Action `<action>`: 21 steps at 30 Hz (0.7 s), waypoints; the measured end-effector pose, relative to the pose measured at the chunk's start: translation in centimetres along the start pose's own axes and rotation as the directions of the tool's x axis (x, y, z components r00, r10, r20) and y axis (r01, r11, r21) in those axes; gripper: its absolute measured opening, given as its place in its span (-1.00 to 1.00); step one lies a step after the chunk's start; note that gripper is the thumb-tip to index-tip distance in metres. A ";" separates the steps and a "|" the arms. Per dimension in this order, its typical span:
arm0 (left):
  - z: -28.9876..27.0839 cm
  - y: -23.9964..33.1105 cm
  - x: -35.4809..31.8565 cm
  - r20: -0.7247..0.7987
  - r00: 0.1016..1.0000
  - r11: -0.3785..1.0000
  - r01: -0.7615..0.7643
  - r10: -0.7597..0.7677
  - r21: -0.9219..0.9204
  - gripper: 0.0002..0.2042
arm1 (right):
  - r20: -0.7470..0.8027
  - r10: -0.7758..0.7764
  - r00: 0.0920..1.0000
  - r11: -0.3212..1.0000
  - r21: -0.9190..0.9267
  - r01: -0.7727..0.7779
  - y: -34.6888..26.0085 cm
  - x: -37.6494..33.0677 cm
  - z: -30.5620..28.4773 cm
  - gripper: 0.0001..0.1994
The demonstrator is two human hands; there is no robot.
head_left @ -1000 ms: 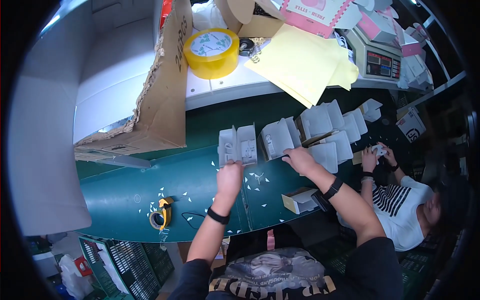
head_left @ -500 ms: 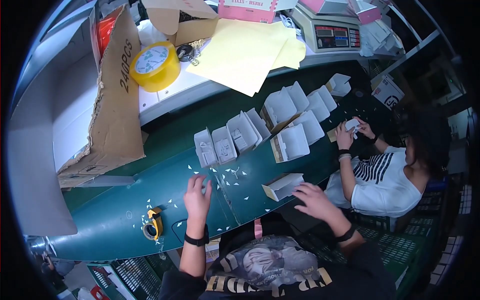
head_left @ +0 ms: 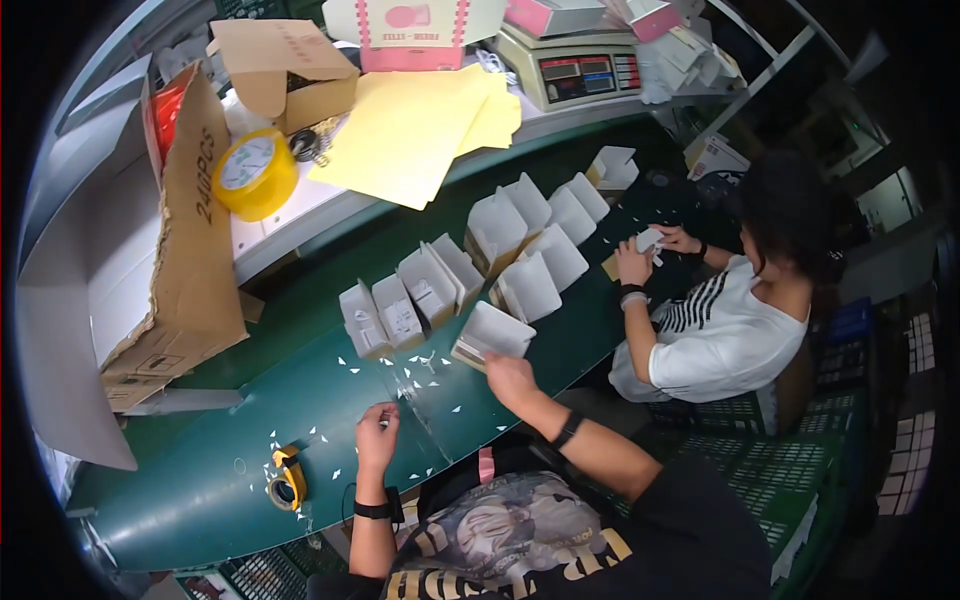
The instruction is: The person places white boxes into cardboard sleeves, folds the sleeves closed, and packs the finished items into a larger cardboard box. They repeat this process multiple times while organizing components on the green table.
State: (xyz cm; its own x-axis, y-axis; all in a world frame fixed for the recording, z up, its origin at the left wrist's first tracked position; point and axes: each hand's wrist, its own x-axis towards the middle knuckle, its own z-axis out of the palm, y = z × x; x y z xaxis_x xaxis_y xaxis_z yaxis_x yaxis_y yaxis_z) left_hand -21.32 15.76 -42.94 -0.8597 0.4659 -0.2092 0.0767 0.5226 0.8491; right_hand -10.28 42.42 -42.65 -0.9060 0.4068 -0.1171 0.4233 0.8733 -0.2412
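Note:
My right hand grips the near edge of a small open white box that lies on the green table. My left hand rests on the table to the left with its fingers curled; I see nothing in it. Small white paper scraps are scattered between and around my hands. Beyond them stand rows of open white boxes, lids up.
A yellow tape dispenser lies left of my left hand. A co-worker sits at the right and holds a small white piece. On the back shelf are a big cardboard box, a yellow tape roll, yellow sheets and a scale.
Both hands came back from the far rows of boxes. My right hand then went to the near white box and took hold of it. My left hand's fingers curled in.

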 end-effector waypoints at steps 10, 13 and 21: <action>4.2 3.2 -1.5 0.249 0.957 0.989 -0.148 0.147 -0.012 -0.84 | -0.288 0.149 0.946 0.988 0.013 -0.152 -0.8 1.5 -1.2 -0.65; 3.2 2.3 -2.0 0.219 0.971 0.995 -0.099 0.100 -0.016 -0.84 | -0.369 -0.003 0.930 0.998 -0.058 -0.020 -2.3 -1.1 -4.4 -0.65; 3.4 10.1 -5.8 0.613 0.772 0.858 0.189 0.171 -0.478 -0.50 | -0.172 -0.052 0.984 0.814 0.564 0.141 -7.2 0.2 -11.4 -0.83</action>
State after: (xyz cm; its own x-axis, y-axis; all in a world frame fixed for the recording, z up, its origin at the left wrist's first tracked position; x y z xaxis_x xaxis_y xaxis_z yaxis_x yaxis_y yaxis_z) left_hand -13.79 20.80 -34.78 -0.3408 0.8865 -0.3130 -0.3375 0.1954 0.9208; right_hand -13.50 39.27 -29.99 -0.9138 0.4013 0.0632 0.2186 0.6169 -0.7561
